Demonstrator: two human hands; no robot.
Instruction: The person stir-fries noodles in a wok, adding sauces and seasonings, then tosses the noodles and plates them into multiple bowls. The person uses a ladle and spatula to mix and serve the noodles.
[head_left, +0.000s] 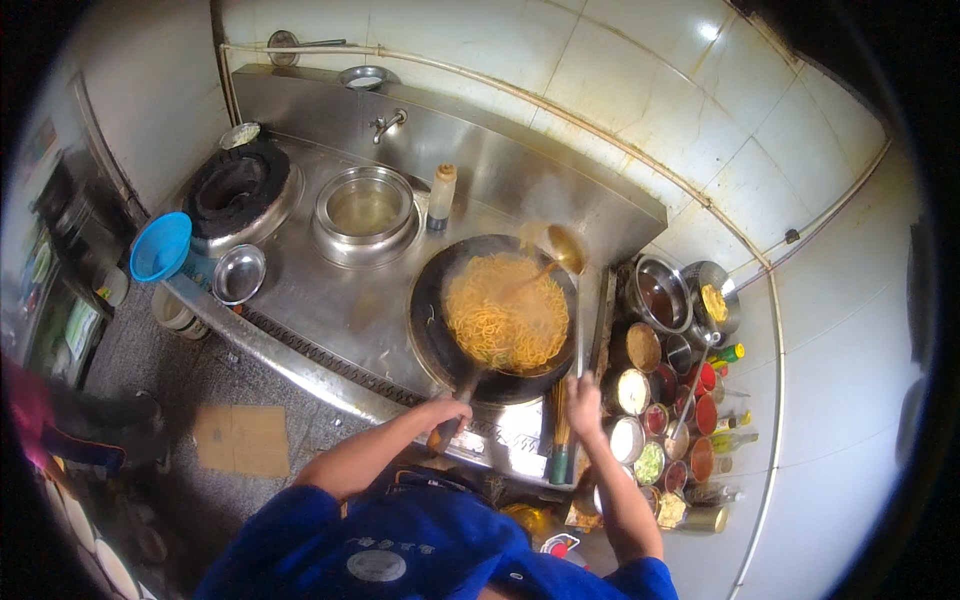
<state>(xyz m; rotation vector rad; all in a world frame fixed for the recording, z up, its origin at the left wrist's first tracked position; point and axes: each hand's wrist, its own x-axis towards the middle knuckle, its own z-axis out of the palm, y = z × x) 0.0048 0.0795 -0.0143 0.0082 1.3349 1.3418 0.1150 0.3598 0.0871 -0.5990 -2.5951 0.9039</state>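
Note:
My left hand (448, 414) is closed around the wooden handle of a wok (427, 330), which sits on the range's near right burner. Steaming yellow noodles (510, 315) fill the middle of the wok. My right hand (584, 405), to the right of the wok, grips the long metal shaft of a ladle (568, 249). The ladle's bowl is at the wok's far right rim, blurred. A bamboo wok brush (559, 431) with a green-bound end lies beside my right hand, at the range's right edge.
A metal pot of liquid (365, 210), a squeeze bottle (442, 196) and a bare burner (236, 187) stand left of the wok. On the right, several seasoning containers (649, 462) crowd together near a steel bowl of dark sauce (660, 292). A blue plastic basin (160, 246) hangs over the left edge.

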